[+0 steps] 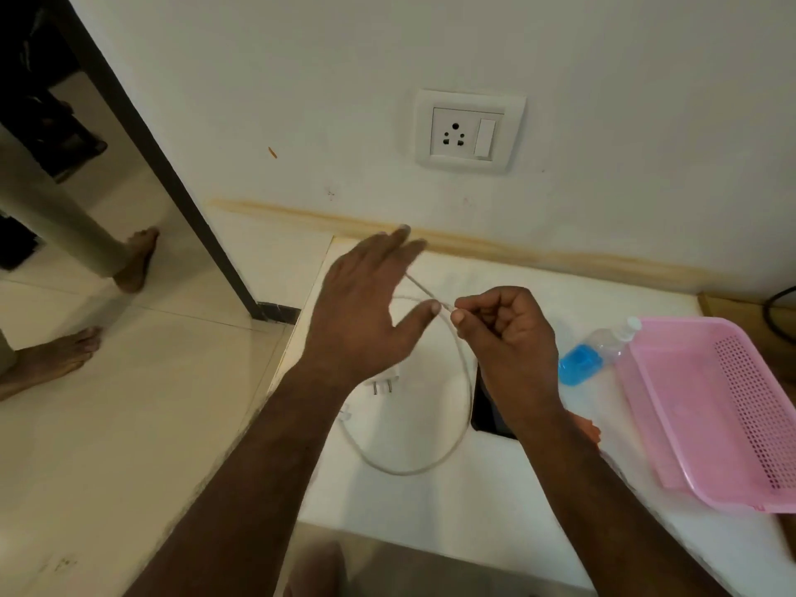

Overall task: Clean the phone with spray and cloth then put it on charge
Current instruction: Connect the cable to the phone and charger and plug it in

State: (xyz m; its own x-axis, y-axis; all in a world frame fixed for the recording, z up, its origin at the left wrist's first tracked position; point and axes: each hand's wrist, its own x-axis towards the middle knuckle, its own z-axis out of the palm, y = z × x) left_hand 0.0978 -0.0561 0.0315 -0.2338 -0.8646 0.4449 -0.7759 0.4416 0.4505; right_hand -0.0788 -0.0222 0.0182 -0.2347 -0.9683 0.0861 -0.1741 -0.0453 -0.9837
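Above the white counter top (495, 501), the person's two bare hands meet over a loop of thin white charging cable (463, 381). The right hand (504, 338) has its fingers curled in, and its thumb and forefinger pinch the small connector end of the cable. The left hand (366, 312) is held flat beside it with its fingers straight and loosely together and its thumb spread out toward the right hand; the thumb tip lies right at the cable near the pinched end, though whether it touches the cable cannot be told. From the pinch the cable drops in a wide curve across the counter and comes back toward a white plug adapter with two metal pins (383, 383), which lies on the counter partly hidden under the left wrist. The black rectangular phone (486, 413) lies flat on the counter under the right wrist, just beside the cable's loop, with only its left edge and lower corner showing. To its right, a clear plastic bottle of blue liquid with a white cap (594, 353) lies on its side, touching a pink perforated plastic basket (706, 407). On the white wall behind, a white socket plate with a rocker switch (469, 131) sits above the counter. At the left, bare feet stand on the pale tiled floor (142, 381).
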